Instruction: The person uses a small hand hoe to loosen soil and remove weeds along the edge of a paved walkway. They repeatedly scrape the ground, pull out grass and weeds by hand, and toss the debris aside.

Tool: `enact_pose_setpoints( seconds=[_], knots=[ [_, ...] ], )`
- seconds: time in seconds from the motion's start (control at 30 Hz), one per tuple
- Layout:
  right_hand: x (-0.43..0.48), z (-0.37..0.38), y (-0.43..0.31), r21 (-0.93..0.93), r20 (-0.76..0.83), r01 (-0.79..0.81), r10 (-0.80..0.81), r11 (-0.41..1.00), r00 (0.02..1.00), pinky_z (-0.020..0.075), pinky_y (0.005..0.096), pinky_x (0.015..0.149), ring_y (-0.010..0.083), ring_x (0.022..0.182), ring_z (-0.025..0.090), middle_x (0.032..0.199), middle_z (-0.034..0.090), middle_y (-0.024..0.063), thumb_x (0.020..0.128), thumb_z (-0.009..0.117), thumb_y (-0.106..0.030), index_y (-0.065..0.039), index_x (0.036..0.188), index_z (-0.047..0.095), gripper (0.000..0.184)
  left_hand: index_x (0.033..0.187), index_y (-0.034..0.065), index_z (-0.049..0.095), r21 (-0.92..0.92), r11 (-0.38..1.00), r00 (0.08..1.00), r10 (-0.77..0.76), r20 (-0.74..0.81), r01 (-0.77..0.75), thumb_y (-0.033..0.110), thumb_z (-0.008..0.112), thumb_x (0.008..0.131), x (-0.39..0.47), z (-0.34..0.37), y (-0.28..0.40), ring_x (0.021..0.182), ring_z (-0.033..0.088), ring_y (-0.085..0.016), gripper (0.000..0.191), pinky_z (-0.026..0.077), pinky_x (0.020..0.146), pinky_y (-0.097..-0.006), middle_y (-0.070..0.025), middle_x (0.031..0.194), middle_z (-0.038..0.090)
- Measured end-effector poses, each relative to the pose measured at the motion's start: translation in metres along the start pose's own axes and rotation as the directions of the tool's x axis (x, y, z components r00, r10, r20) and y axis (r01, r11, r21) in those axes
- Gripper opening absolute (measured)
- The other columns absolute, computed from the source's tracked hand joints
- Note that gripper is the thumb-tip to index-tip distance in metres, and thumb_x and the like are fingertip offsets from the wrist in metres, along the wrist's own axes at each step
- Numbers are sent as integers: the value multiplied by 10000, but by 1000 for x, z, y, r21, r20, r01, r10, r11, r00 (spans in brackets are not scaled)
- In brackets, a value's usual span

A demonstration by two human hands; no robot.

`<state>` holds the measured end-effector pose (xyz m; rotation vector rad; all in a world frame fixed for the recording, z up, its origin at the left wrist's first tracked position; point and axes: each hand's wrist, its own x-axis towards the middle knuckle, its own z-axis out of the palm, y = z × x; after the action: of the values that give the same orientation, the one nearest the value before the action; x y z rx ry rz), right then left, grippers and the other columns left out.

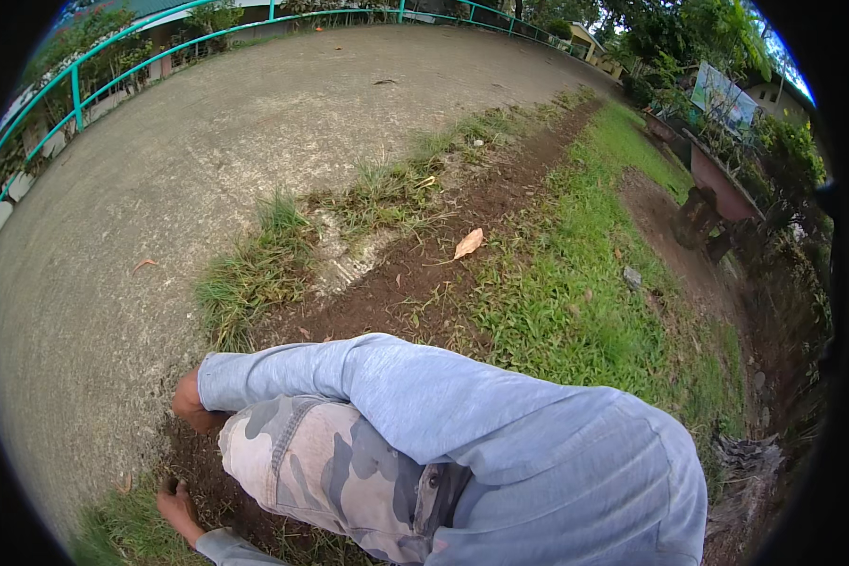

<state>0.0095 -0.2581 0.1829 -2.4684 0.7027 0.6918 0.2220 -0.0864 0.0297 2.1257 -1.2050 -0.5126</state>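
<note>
My left hand (175, 504) is low at the left, beside a grass clump (124, 523) and over dark bare soil (201, 467). Its thumb and a finger curl close together around a small dark spot. Whether anything is held there is unclear. Of my right hand (192, 405), mainly the wrist and back show at the edge of the concrete (134, 396). Its fingers are hidden behind my bent knee in camouflage shorts (339, 460). Grey-blue sleeves (283, 371) cover both arms down to near the wrists.
A dug soil strip (368, 304) runs between the concrete and green grass (573, 304). Grass tufts (262, 276) overhang the pavement edge. A dry leaf (469, 243) lies on the soil and a stone (632, 277) on the lawn. Teal railing (76, 99) bounds the far side; a bench-like slab (722, 184) stands right.
</note>
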Motion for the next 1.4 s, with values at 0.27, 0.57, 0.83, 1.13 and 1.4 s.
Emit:
enact_pose_setpoints(
  seconds=[0.27, 0.57, 0.83, 1.13, 1.4],
  knots=[
    [11, -14, -12, -149, 66, 47, -37, 988, 997, 498, 438, 550, 294, 657, 676, 755, 704, 183, 705, 655, -105, 53, 791, 721, 191, 1133, 50, 697, 189, 982, 984, -47, 173, 14, 232, 718, 804, -30, 44, 19, 1025, 648, -399, 376, 504, 928, -462, -226, 1068, 686],
    [-1, -27, -13, -108, 71, -31, 39, 994, 997, 492, 359, 516, 212, 598, 652, 705, 700, 104, 685, 603, -35, -47, 937, 750, 292, 1055, 48, 698, 296, 954, 979, -11, 202, -50, 193, 663, 820, -37, 49, 64, 971, 655, -424, 278, 529, 880, -489, -236, 1003, 687],
    [-15, -19, -3, -17, 0, -4, 4, 1000, 1000, 487, 399, 523, 261, 590, 645, 733, 699, 159, 704, 702, -91, 31, 844, 725, 187, 995, 6, 718, 342, 937, 961, -30, 276, -69, 110, 616, 783, -40, 46, 77, 997, 661, -413, 257, 542, 869, -477, -267, 1027, 677],
    [-30, 3, 1, -122, -44, -15, 10, 992, 999, 494, 384, 554, 237, 621, 647, 735, 697, 132, 753, 685, -152, 6, 883, 728, 208, 1024, 9, 706, 418, 898, 961, 23, 276, -141, 110, 609, 789, -21, -14, 75, 968, 670, -412, 273, 549, 853, -468, -264, 1040, 679],
    [-58, 8, 1, -11, -73, 20, -20, 1000, 997, 526, 407, 585, 288, 639, 672, 764, 691, 218, 750, 613, -43, 70, 878, 702, 193, 1008, 15, 691, 598, 780, 952, -10, 305, -183, 104, 604, 784, 3, -120, 101, 947, 673, -381, 256, 544, 826, -461, -221, 1005, 695]
  ],
)
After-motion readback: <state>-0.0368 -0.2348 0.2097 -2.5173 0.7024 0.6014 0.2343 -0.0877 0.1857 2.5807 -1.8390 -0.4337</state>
